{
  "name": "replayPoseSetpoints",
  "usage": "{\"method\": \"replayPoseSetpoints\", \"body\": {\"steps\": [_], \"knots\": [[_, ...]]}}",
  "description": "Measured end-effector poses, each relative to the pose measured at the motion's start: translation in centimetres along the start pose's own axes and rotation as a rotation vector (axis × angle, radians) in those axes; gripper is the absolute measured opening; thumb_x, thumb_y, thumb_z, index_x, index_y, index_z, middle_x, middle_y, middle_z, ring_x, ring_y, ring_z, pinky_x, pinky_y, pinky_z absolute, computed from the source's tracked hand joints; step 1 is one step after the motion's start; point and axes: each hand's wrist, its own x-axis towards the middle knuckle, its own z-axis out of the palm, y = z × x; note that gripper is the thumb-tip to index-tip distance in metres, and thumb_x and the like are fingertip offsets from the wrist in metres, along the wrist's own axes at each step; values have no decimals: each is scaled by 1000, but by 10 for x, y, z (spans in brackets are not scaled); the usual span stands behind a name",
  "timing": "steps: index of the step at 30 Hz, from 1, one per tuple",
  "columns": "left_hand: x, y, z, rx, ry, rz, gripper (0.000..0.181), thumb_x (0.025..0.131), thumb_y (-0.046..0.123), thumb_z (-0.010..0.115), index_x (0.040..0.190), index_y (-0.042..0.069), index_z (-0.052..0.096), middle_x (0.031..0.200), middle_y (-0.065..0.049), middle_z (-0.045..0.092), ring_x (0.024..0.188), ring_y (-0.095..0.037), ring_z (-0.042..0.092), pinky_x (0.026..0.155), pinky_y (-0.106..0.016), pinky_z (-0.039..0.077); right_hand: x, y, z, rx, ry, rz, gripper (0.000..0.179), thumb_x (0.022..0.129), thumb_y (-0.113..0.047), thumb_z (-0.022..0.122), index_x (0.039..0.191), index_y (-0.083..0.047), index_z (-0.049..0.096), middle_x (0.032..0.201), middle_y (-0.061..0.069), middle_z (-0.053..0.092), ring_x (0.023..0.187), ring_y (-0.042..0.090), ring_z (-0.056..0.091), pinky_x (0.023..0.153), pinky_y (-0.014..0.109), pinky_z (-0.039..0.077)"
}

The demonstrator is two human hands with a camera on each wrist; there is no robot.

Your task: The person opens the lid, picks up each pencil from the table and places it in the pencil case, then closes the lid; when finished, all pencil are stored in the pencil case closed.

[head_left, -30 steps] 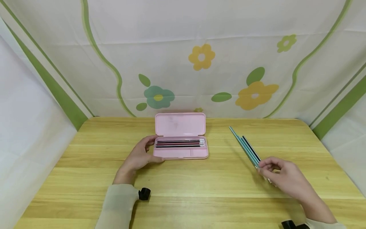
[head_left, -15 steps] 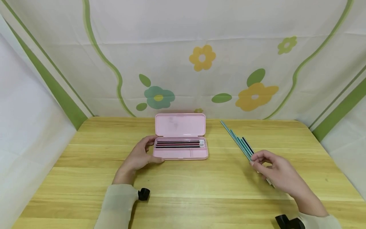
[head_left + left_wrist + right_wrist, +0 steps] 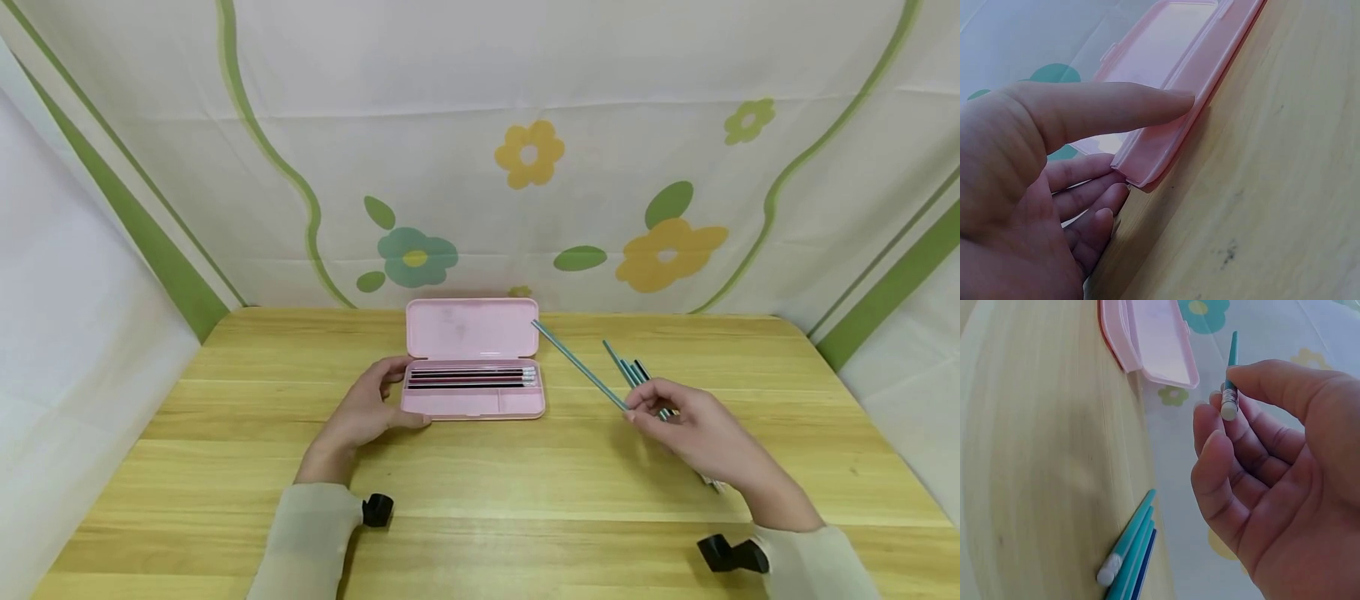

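Note:
A pink pencil case (image 3: 450, 403) lies with its lid up in the middle of the table. Several dark, striped pencils (image 3: 468, 377) lie side by side in its long rear compartment. My left hand (image 3: 366, 407) holds the case's left end, thumb along the front rim and fingers behind, as the left wrist view shows. To the right, my right hand (image 3: 697, 433) pinches a teal pencil (image 3: 576, 362) near its white eraser, pointing toward the case. Partly hidden below that hand, more pencils (image 3: 1130, 544), teal and one dark, rest on the table.
The wooden table (image 3: 495, 500) ends at the back against a white curtain (image 3: 375, 67) printed with flowers. Two front compartments of the case hold nothing visible. A black wrist device (image 3: 377, 510) sits at the left sleeve, with another (image 3: 731, 554) at the right.
My right hand has moved left and slightly away from me, separating one teal pencil from the bunch and lifting it toward the case. My left hand has stayed on the case.

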Motion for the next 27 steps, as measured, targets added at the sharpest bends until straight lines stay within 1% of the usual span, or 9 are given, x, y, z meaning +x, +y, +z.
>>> {"method": "replayPoseSetpoints", "body": {"steps": [1,3,6,9,10,14,21,24,27], "knots": [[0,0,0,0,-1,2,93,73,6,97,155,6,52,154,-18,58,144,-37,48,116,-50,33,2,-1,1,5,-1,-2,18,106,-24,71,114,-8,71,101,12,71,75,10,60,58,27,52],[0,0,0,0,-3,5,93,73,6,97,154,6,53,154,-18,59,144,-36,48,116,-50,33,6,-2,3,14,-11,4,19,106,-24,71,115,-7,71,101,13,71,77,11,63,63,27,54],[0,-1,0,-1,-2,10,92,73,6,97,154,6,53,154,-17,59,144,-36,49,115,-50,34,13,-3,7,13,-22,9,18,105,-23,72,115,-8,71,101,14,73,88,12,66,72,26,57],[0,-2,-1,0,1,9,92,73,6,97,154,7,53,154,-17,59,144,-36,49,115,-50,33,20,-4,11,13,-26,21,17,105,-23,72,114,-9,71,102,14,73,88,13,66,71,26,56],[0,-2,-1,0,3,8,93,73,6,97,154,7,53,154,-17,59,144,-36,49,115,-50,33,23,-4,12,20,-28,27,18,105,-23,72,114,-8,72,102,14,72,86,14,65,69,27,55],[-2,-2,-1,-3,11,-4,94,72,7,98,154,8,53,154,-18,59,143,-36,49,115,-49,33,32,-4,17,30,-29,32,18,104,-25,74,113,-9,73,102,13,72,86,14,64,69,26,54],[-1,0,-1,7,15,-7,93,72,9,98,154,9,54,154,-16,59,145,-36,49,118,-51,33,43,-4,23,101,-53,11,20,103,-20,74,116,-3,73,102,17,72,82,15,65,68,28,57],[-1,1,-1,11,12,-1,92,73,10,99,154,8,54,155,-16,58,146,-37,48,118,-53,33,47,-4,27,99,-43,9,21,103,-20,74,116,-3,75,103,15,73,84,15,65,72,27,57],[-1,1,0,9,11,-8,92,73,10,98,154,8,54,156,-16,58,146,-36,48,119,-54,33,51,-4,31,94,-27,11,19,103,-21,75,115,-6,76,104,14,74,84,17,65,71,27,57]]}}
